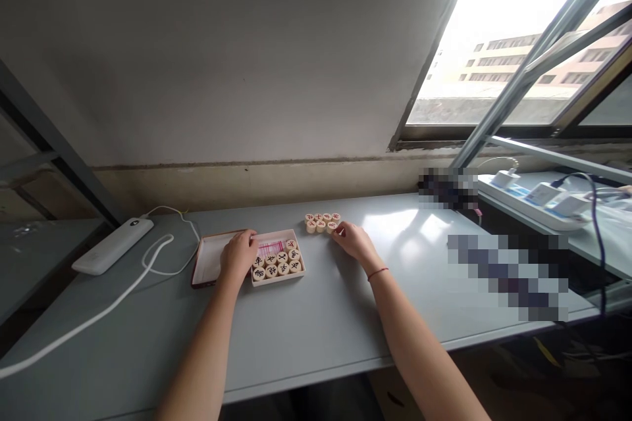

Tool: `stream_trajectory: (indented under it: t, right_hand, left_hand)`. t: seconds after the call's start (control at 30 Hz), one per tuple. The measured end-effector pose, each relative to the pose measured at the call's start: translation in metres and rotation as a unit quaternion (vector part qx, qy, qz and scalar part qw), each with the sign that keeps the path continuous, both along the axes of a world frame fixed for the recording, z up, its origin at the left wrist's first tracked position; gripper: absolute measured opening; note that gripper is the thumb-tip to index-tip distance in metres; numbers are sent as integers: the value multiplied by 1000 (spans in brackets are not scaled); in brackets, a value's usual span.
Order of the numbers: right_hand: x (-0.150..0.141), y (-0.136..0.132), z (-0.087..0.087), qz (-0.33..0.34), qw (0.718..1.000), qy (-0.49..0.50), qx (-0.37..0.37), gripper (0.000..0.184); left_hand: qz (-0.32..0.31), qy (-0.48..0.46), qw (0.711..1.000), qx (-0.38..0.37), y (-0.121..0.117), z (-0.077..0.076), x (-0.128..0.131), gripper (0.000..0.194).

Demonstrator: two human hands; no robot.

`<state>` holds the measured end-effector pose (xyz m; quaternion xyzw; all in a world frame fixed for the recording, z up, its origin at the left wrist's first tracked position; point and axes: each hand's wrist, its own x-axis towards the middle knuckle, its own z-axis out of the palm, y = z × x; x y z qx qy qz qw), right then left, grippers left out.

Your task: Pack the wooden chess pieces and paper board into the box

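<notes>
Two hands at a chess-piece box.
I rest my left hand (pixel 238 255) flat on the box (pixel 276 256), fingers together; my right hand's (pixel 351 240) fingers pinch a loose piece (pixel 332 226), which could slip and roll across the tabletop (pixel 320 316).

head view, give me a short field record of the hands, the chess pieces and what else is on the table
left hand: left hand rests on the open box, over its left part
right hand: right hand touches the loose pieces at their right end
box contents: black-marked xiangqi discs in rows, a pink patterned sheet behind them
lid: box lid lies left of the box, touching it
loose pieces: red-marked discs in a cluster, apart from the box
wrist: red string on the right wrist
other: white power bank with cable at left
surface: grey table
</notes>
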<state>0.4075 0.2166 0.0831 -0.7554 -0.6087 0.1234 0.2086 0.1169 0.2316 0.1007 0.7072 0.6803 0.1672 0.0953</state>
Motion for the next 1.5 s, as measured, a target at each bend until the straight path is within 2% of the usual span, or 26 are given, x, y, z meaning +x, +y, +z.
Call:
stream_trajectory:
  t: [0.4,0.53,0.57,0.63,0.73,0.8,0.9,1.03,1.17,1.3,1.5]
  right_hand:
    - [-4,-1,2,-3,1000,-22,8,14]
    - [-12,-4,8,-43,996,26,77,16]
    - [-16,-5,10,-33,993,54,97,17]
    - [-28,-7,12,35,985,132,107,19]
    - [-46,-11,10,164,956,232,68,25]
    - [-55,-13,8,208,942,261,42,29]
    - [-61,-14,6,223,936,272,15,31]
    - [-61,-16,8,225,937,266,9,30]
    - [-62,-17,10,240,941,236,25,30]
    - [-61,-16,8,250,939,225,67,29]
    - [-61,-17,14,252,918,289,102,24]
  left_hand:
    - [6,-30,999,-11,2,-2,-1,31]
    - [20,-2,1000,17,-1,2,4,33]
    - [23,18,999,38,-4,4,7,33]
    - [13,61,994,84,-11,8,18,32]
    - [-55,66,991,106,-23,7,37,31]
    - [-96,69,988,99,-29,3,49,33]
    - [-114,78,984,112,-33,-5,59,34]
    - [-103,65,986,117,-34,-7,62,33]
    - [-108,21,989,101,-32,-4,62,30]
    - [-109,-20,989,95,-32,0,63,18]
    - [-119,-63,982,135,-35,10,65,17]
